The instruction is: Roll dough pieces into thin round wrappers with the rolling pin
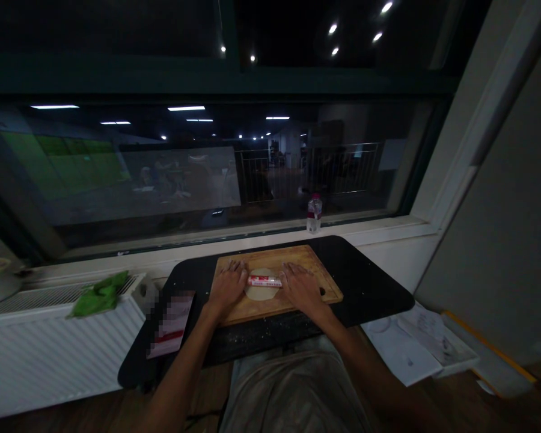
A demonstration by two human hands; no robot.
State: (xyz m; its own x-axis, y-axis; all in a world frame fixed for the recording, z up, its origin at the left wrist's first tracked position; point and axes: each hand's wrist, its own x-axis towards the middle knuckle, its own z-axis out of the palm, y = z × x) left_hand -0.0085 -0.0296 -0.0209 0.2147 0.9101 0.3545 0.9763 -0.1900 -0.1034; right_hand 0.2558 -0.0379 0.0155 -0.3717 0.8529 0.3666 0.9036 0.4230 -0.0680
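A flattened round of pale dough point(260, 293) lies on a wooden cutting board point(270, 258). Across the dough rests a short rolling pin point(265, 281) with a red and white printed wrapper. Its left end is under my left hand point(229, 284), whose fingers are curled over it. My right hand point(299, 285) grips the opposite end in the same way, and whitish powder shows on the fingers of both hands. Both ends of the pin are hidden by my hands.
The board sits on a black table point(365, 276) dotted with crumbs. At its left lies a pink-and-red booklet point(174, 328). A water bottle point(314, 213) stands on the windowsill. A green cloth point(100, 293) drapes over the radiator point(63, 355). Papers point(406, 346) lie low at the right.
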